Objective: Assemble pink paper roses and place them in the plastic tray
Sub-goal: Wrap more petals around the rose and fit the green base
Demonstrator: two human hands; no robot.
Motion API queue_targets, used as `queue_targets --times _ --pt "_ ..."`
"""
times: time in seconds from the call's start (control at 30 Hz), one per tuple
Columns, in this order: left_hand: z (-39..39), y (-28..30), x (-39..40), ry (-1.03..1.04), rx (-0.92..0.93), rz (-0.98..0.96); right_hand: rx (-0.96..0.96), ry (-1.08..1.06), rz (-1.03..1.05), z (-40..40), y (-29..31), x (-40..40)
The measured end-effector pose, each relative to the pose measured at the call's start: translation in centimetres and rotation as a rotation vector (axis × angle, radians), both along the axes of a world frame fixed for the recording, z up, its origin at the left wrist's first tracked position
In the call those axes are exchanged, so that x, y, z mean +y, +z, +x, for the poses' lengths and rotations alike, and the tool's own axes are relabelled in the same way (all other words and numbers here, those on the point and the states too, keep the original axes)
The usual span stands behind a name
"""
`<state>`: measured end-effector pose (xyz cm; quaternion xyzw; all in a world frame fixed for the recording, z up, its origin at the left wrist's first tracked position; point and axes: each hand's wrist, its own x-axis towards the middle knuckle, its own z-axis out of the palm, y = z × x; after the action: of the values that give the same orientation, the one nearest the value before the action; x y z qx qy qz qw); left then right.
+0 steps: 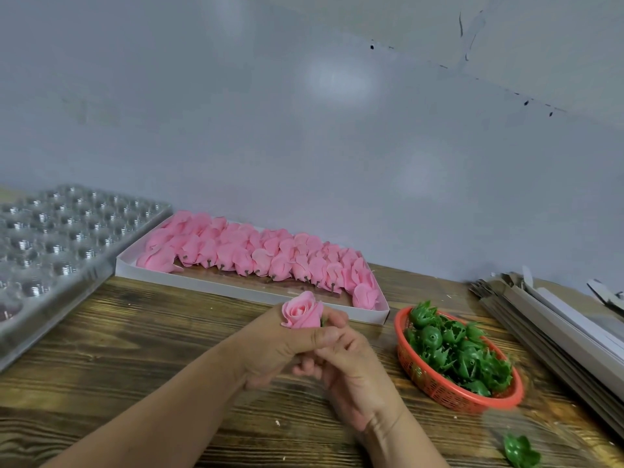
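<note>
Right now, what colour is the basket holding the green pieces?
The basket is red-orange, seen in the head view.

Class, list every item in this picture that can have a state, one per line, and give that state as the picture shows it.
Pink rose: held upright above the table, gripped by both hands.
Left hand: curled round the rose.
Right hand: fingers curled at the rose's base.
Plastic tray: its visible cups hold no roses.
White box: holds rows of pink rose heads lying down.
Red basket: partly filled with green calyxes.
Loose green calyx: lying on the table.
</note>
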<state>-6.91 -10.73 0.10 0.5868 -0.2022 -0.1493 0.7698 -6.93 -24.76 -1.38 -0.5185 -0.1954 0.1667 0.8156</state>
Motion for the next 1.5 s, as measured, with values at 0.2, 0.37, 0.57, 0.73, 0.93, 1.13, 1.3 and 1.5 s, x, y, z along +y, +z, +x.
queue_targets --times 0.2,0.37,0.57,0.73,0.93,1.13,1.3,1.5 --pt "0.4 -0.4 -0.1 0.096 -0.023 -0.131 -0.301 -0.519 -0.351 0.2 1.0 -0.5" --pt "0.8 -1.1 -0.2 0.177 -0.091 0.027 -0.483 -0.566 -0.396 0.0 2.1 -1.5" --pt "0.9 -0.8 -0.3 0.096 -0.232 0.110 -0.473 -0.443 -0.348 -0.2 2.2 -1.2" --pt "0.6 -0.8 -0.6 0.129 -0.283 0.144 -0.468 -0.444 -0.341 -0.1 2.2 -1.0" --pt "0.3 -0.6 -0.7 0.199 -0.358 0.262 -0.458 -0.411 -0.369 0.0 2.0 -1.3" --pt "-0.1 -0.3 -0.8 0.178 -0.342 0.222 -0.539 -0.413 -0.455 -0.4 2.4 -0.9" --pt "-0.1 -0.5 -0.7 0.117 -0.317 0.218 -0.488 -0.432 -0.397 -0.1 2.2 -1.3" --pt "0.0 -0.5 -0.7 0.088 -0.307 0.264 -0.464 -0.485 -0.348 0.5 2.0 -2.0"
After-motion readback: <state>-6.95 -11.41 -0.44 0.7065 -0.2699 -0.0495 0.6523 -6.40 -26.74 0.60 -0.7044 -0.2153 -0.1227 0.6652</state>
